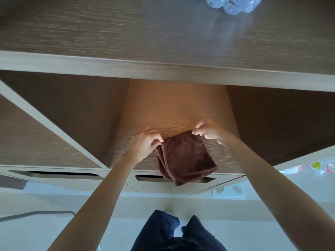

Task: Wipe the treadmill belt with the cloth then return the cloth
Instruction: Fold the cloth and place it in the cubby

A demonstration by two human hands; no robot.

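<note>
Tabletop point(126, 33) runs across the far side, with a plastic bag point(233, 4) on it at far right. Under the tabletop is an open compartment, with a shelf point(174, 113) in its middle. The cloth point(184, 156) is over the shelf's front part, its lower end in front of the right drawer point(226, 183). Left hand point(143, 144) pinches the cloth's upper left corner, right hand point(208, 131) its upper right. The left drawer point(54, 175) sits beside the right one. On the floor point(54, 232), cable point(36, 213) at left, wrappers point(315, 167) at right.

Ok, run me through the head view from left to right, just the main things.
grey cable on the floor → left hand → brown cloth, its upper corners pinched by both hands → right hand → crumpled plastic wrapper at the far right
</note>
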